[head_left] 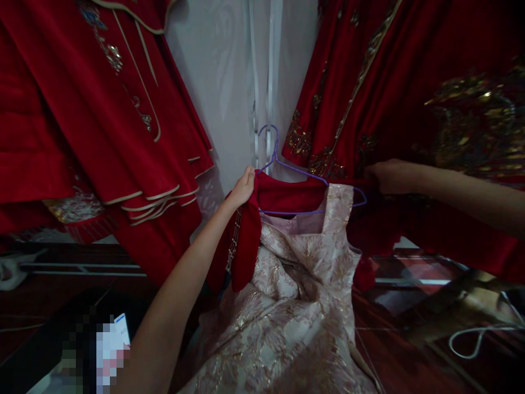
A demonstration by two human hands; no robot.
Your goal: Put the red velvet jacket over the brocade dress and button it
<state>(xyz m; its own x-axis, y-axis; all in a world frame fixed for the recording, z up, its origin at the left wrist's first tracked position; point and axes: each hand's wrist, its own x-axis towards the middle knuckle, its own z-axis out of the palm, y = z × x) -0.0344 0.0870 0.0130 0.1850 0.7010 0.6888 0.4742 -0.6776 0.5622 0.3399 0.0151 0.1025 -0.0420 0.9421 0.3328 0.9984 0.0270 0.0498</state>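
A purple wire hanger (pixel 305 169) hangs by its hook in the middle of the view. On it is a pale pink and gold brocade dress (pixel 287 317), its right strap over the hanger's arm. Behind the dress neckline, a red garment (pixel 291 194) with a beaded trim spreads along the hanger. My left hand (pixel 244 189) is closed on this garment at the hanger's left shoulder. Off to the right of the hanger, my right hand (pixel 389 176) is closed on red cloth that seems to be the same garment; its fingertips are hidden in the dark fabric.
Embroidered red robes hang on the left (pixel 123 109) and the right (pixel 369 71), close to both arms. White door panels (pixel 221 71) stand behind. A white cord (pixel 471 345) loops low on the right, over a dark reddish floor. A pixelated patch (pixel 104 350) covers the lower left.
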